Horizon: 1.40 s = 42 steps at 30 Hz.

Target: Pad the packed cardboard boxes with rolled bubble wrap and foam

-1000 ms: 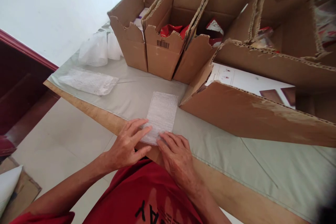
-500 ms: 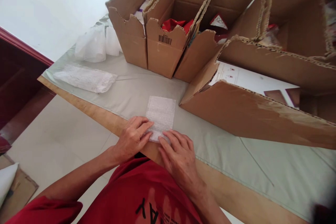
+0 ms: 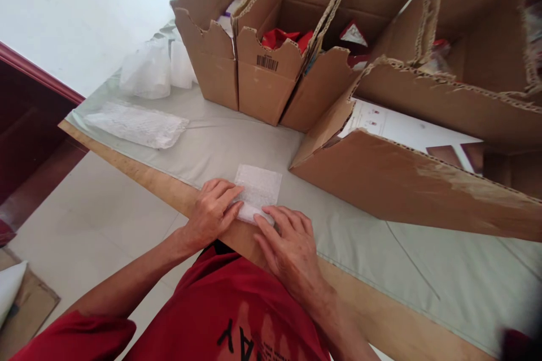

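Observation:
A small sheet of bubble wrap lies at the table's front edge, its near end rolled into a thick white fold. My left hand has its fingers closed on the left end of that roll. At the right end, my right hand pinches the roll between fingertips and thumb. Whatever is inside the roll, if anything, cannot be made out. Further left on the table lies a larger flat piece of bubble wrap.
Open cardboard boxes stand in a row at the back, with packets inside. A long cardboard box with a white printed sheet sits to the right. White rolls of wrap stand at the back left. The table's wooden edge runs diagonally.
The near end of the bubble wrap has been rolled further, so less of the flat sheet shows. Both hands stay on the roll; the left has shifted slightly up and left.

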Each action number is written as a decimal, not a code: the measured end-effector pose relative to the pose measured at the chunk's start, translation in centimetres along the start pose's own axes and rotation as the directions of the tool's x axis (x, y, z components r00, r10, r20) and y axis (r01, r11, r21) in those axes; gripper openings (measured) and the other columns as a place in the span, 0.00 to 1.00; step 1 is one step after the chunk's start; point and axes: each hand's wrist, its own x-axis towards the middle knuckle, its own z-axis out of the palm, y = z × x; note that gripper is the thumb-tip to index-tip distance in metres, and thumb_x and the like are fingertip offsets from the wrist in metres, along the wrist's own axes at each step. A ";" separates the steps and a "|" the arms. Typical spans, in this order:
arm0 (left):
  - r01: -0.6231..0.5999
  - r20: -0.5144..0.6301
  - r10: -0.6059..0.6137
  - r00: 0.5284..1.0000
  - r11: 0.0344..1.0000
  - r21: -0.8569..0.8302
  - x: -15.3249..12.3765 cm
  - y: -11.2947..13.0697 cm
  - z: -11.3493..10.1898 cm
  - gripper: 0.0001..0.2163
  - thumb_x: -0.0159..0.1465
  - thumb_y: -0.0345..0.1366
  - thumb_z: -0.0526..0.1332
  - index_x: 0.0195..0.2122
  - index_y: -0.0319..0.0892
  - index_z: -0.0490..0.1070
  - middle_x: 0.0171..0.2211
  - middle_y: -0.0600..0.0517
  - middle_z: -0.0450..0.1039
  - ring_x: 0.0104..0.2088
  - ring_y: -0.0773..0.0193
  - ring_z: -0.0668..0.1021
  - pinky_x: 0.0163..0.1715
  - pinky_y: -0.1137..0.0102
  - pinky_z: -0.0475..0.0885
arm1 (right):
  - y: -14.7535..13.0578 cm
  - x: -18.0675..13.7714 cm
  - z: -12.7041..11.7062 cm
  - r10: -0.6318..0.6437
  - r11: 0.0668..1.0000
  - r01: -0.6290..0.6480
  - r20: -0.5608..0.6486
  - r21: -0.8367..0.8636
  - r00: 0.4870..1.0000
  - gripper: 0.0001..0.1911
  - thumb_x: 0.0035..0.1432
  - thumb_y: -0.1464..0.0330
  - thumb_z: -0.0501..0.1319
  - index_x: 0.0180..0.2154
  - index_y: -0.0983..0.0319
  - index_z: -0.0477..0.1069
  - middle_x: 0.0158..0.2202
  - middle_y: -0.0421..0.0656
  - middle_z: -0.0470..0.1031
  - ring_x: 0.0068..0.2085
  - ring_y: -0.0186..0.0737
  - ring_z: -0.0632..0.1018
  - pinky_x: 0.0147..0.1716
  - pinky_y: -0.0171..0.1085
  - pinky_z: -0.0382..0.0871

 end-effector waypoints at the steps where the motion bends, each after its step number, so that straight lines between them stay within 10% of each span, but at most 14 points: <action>1: 0.028 -0.026 -0.028 0.999 1.000 0.000 0.1 0.0 -0.1 0.10 0.70 0.31 0.60 0.50 0.37 0.75 0.42 0.42 0.78 0.44 0.52 0.77 0.47 0.56 0.74 | 0.2 0.2 0.3 -0.015 1.000 0.015 0.009 -0.005 1.000 0.11 0.68 0.73 0.59 0.49 0.61 0.75 0.50 0.49 0.79 0.51 0.49 0.76 0.52 0.47 0.64; 6: 0.440 -0.041 -0.489 0.871 0.815 -0.377 -1.8 1.5 -2.1 0.15 0.68 0.36 0.63 0.55 0.40 0.74 0.44 0.45 0.79 0.44 0.57 0.80 0.48 0.61 0.75 | 1.0 1.7 1.2 0.129 0.976 -0.114 -0.073 0.185 0.989 0.09 0.70 0.71 0.57 0.48 0.62 0.75 0.40 0.45 0.83 0.41 0.43 0.79 0.44 0.43 0.68; 8: 0.612 0.165 -0.681 0.714 0.491 -0.620 -2.6 2.7 -2.8 0.16 0.68 0.40 0.65 0.55 0.42 0.75 0.44 0.45 0.80 0.43 0.58 0.81 0.45 0.63 0.76 | 0.7 1.9 1.1 0.260 0.919 -0.233 -0.044 0.319 0.965 0.10 0.70 0.69 0.57 0.48 0.61 0.76 0.39 0.44 0.83 0.38 0.42 0.80 0.42 0.41 0.70; 11: 0.640 0.504 -0.659 0.558 -0.046 -0.767 -2.7 4.1 -2.7 0.22 0.61 0.43 0.72 0.53 0.40 0.76 0.49 0.42 0.81 0.48 0.53 0.82 0.50 0.60 0.76 | -0.3 1.3 0.4 0.409 0.773 -0.400 0.095 0.492 0.908 0.10 0.68 0.66 0.59 0.48 0.59 0.77 0.41 0.43 0.83 0.39 0.42 0.80 0.41 0.39 0.72; 14: 0.552 0.604 -0.593 0.533 -0.297 -0.779 -1.8 5.1 -1.8 0.26 0.54 0.41 0.77 0.53 0.40 0.76 0.48 0.42 0.81 0.50 0.52 0.82 0.55 0.57 0.73 | -1.2 0.2 -0.4 0.514 0.610 -0.521 0.202 0.597 0.833 0.10 0.68 0.64 0.59 0.48 0.56 0.76 0.41 0.41 0.83 0.39 0.40 0.81 0.39 0.37 0.73; 18: 0.543 0.629 -0.560 0.539 -0.340 -0.768 -1.0 6.2 -0.9 0.22 0.55 0.36 0.77 0.51 0.40 0.77 0.44 0.46 0.81 0.46 0.58 0.81 0.53 0.62 0.74 | -1.9 -1.1 -1.2 0.594 0.491 -0.560 0.213 0.668 0.775 0.10 0.68 0.62 0.59 0.47 0.55 0.75 0.42 0.39 0.82 0.41 0.38 0.82 0.39 0.34 0.74; 25: 0.494 0.719 -0.436 0.542 -0.527 -0.692 -0.7 7.8 0.4 0.17 0.52 0.37 0.78 0.41 0.41 0.80 0.37 0.51 0.82 0.37 0.64 0.82 0.42 0.71 0.75 | -2.3 -2.3 -2.0 0.512 0.645 -0.450 0.087 0.617 0.854 0.07 0.69 0.65 0.60 0.45 0.54 0.76 0.40 0.39 0.81 0.41 0.38 0.81 0.42 0.38 0.73; 28: 0.515 0.718 -0.453 0.529 -0.501 -0.696 -0.6 7.9 0.7 0.20 0.51 0.37 0.79 0.43 0.41 0.79 0.37 0.50 0.82 0.39 0.61 0.83 0.41 0.70 0.76 | -0.5 -3.2 -2.6 0.557 0.725 -0.440 -0.075 0.530 0.827 0.10 0.66 0.61 0.62 0.46 0.55 0.77 0.46 0.44 0.80 0.44 0.43 0.80 0.46 0.43 0.72; 31: 0.608 0.725 -0.421 0.545 -0.398 -0.687 -0.3 7.9 0.5 0.22 0.51 0.41 0.78 0.44 0.41 0.78 0.37 0.48 0.82 0.39 0.55 0.83 0.37 0.68 0.75 | 1.4 -3.5 -3.2 0.635 0.534 -0.533 0.105 0.656 0.765 0.22 0.61 0.53 0.65 0.52 0.57 0.74 0.48 0.47 0.79 0.42 0.43 0.80 0.43 0.42 0.75; 34: 0.720 0.676 -0.427 0.600 -0.080 -0.690 0.2 8.5 0.2 0.18 0.57 0.41 0.72 0.47 0.41 0.77 0.39 0.47 0.82 0.41 0.54 0.82 0.39 0.67 0.75 | 1.5 -3.1 -3.7 0.544 0.359 -0.536 0.296 0.764 0.785 0.25 0.58 0.53 0.66 0.52 0.58 0.74 0.48 0.46 0.80 0.45 0.44 0.80 0.47 0.42 0.75; 38: 0.676 0.536 -0.414 0.736 0.488 -0.552 1.2 9.5 0.1 0.13 0.63 0.34 0.63 0.48 0.45 0.77 0.38 0.50 0.81 0.38 0.57 0.80 0.37 0.68 0.72 | 0.5 -2.3 -4.3 0.597 0.347 -0.553 0.276 0.758 0.753 0.25 0.52 0.58 0.69 0.52 0.57 0.75 0.44 0.43 0.81 0.44 0.43 0.80 0.46 0.40 0.74; 42: 0.595 0.569 -0.286 0.771 0.644 -0.482 1.9 10.2 0.4 0.14 0.62 0.34 0.61 0.50 0.46 0.75 0.37 0.50 0.80 0.34 0.58 0.78 0.34 0.68 0.70 | 0.8 -2.4 -5.1 0.597 0.412 -0.549 0.239 0.727 0.765 0.13 0.53 0.64 0.66 0.41 0.58 0.77 0.35 0.40 0.80 0.35 0.38 0.79 0.37 0.34 0.73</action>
